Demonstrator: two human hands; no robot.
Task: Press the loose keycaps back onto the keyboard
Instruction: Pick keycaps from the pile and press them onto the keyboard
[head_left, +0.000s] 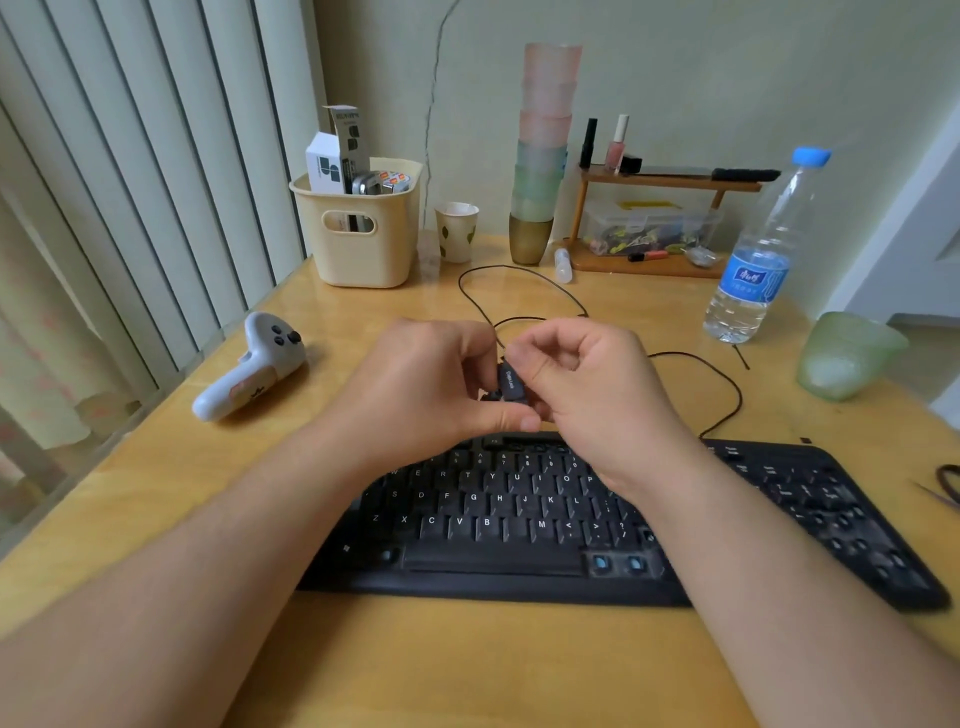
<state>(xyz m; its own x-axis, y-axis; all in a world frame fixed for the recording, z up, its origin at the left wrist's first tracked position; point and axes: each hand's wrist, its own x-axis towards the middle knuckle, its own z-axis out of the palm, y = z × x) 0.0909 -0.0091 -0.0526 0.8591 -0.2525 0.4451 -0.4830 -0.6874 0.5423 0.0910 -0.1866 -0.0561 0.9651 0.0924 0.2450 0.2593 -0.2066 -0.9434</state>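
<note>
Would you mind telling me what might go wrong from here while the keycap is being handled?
The Caps Lock keycap is pinched between the left hand and right hand above the keyboard; it could slip and fall among the keys. The forearms hide part of the keyboard, so seating it may go partly unseen. The water bottle stands nearby; a wide elbow movement might tip it.

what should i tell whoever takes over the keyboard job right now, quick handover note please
Left hand: fingers curled, pinching the keycap from the left.
Right hand: also pinching the same keycap from the right.
Keycap: dark, long, with small white lettering, held in the air above the far edge of the keyboard, not yet seated.
Keyboard: flat on the yellow table, cable looping away behind the hands. Bare blue switch posts show right of the space bar, so caps are missing there.
Done: cannot tell how many caps went back.
Left: press this cap on, then cover the open posts.
</note>
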